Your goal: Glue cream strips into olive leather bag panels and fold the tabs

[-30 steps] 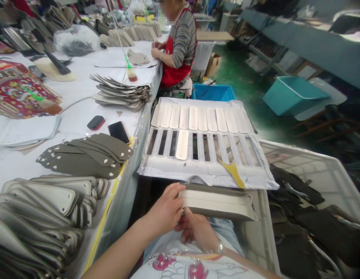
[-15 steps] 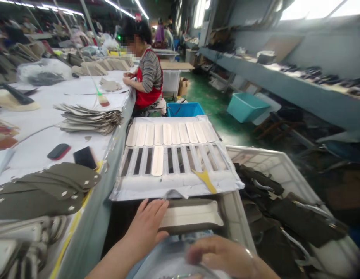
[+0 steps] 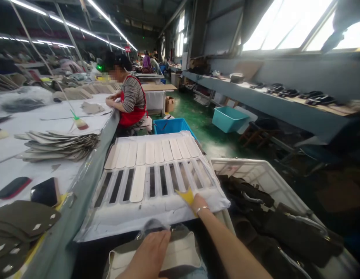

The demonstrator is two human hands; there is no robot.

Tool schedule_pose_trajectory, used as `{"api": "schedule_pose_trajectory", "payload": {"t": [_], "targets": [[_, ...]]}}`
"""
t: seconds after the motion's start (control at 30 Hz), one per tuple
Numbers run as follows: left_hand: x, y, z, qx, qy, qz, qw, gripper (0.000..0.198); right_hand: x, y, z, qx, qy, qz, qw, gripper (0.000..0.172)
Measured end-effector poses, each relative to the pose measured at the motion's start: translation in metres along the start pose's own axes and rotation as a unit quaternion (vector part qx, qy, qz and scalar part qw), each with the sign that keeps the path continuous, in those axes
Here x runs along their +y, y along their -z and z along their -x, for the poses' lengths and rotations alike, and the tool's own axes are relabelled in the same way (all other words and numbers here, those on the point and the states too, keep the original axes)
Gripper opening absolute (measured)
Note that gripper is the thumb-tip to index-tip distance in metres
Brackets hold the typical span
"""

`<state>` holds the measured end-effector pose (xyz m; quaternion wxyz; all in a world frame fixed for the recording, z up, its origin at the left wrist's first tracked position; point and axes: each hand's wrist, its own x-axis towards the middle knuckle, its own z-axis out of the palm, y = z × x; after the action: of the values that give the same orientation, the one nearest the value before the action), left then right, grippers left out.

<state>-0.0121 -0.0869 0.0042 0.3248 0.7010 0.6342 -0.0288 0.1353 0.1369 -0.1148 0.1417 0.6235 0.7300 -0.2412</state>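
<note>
My right hand [image 3: 197, 202] is closed around the yellow forked scraper [image 3: 186, 196] at the front right of a white rack [image 3: 116, 221]. Below the rack, my left hand [image 3: 152, 248] lies across an olive fabric piece with a cream panel [image 3: 182, 252], its fingers over the upper edge and its thumb mostly hidden. A greyish, see-through strip [image 3: 153, 224] curves up behind the fingers. Cream strips with rounded ends [image 3: 150, 152] line the rack's far row. One single cream strip [image 3: 138, 184] lies across the slots nearer me.
At left, a white-topped table [image 3: 63, 170] carries stacked panels [image 3: 59, 145], a phone [image 3: 45, 192], a dark pad [image 3: 13, 187] and olive pieces [image 3: 25, 219]. A white crate [image 3: 240, 162] of olive goods stands at right. A co-worker in a red apron [image 3: 136, 112] sits ahead.
My right hand has moved forward from over my lap and taken hold of the yellow scraper. My left hand stays on the fabric piece, now nearer its middle. The view has shifted right and up.
</note>
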Motion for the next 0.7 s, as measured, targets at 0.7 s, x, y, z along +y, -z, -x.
{"api": "schedule_pose_trajectory", "payload": {"t": [0.7], "targets": [[-0.022, 0.022, -0.096, -0.282, -0.050, 0.591, 0.754, 0.077, 0.054, 0.065, 0.091, -0.092, 0.375, -0.129, 0.914, 0.069]]}}
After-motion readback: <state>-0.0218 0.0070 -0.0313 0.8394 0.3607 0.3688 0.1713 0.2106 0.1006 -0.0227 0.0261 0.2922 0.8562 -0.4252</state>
